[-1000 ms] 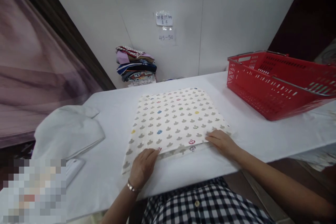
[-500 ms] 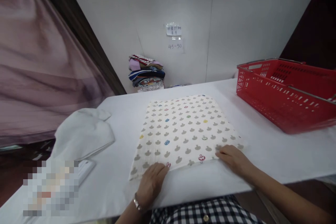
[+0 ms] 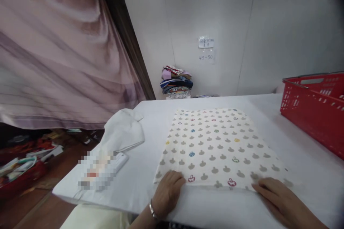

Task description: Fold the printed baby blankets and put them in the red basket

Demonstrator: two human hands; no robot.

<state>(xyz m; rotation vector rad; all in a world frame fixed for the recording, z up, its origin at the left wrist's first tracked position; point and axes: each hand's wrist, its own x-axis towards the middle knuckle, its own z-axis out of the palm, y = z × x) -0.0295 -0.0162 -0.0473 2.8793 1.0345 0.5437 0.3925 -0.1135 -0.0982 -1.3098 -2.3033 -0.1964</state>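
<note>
A cream cloth (image 3: 206, 139) with grey, red, blue, green and yellow mushroom prints lies flat and spread out on the white-covered table (image 3: 220, 205). On its near left edge my left hand (image 3: 170, 189), with a silver bangle at the wrist, has its fingers bent over the fabric. Close to the near right corner, my right hand (image 3: 276, 196) pinches the same edge. The thumbs and the undersides of the fingers are mostly hidden.
A crumpled white cloth (image 3: 122, 130) lies left, beside a pixelated white item (image 3: 100, 170). A red basket (image 3: 314, 111) stands right. Folded textiles (image 3: 176, 82) are stacked by the wall, below paper signs (image 3: 206, 48). A pink curtain (image 3: 80, 43) hangs left.
My view has swung left, so the whole scene sits further right and more floor shows at left. Both hands stay at the cloth's near edge, and the cloth lies much the same.
</note>
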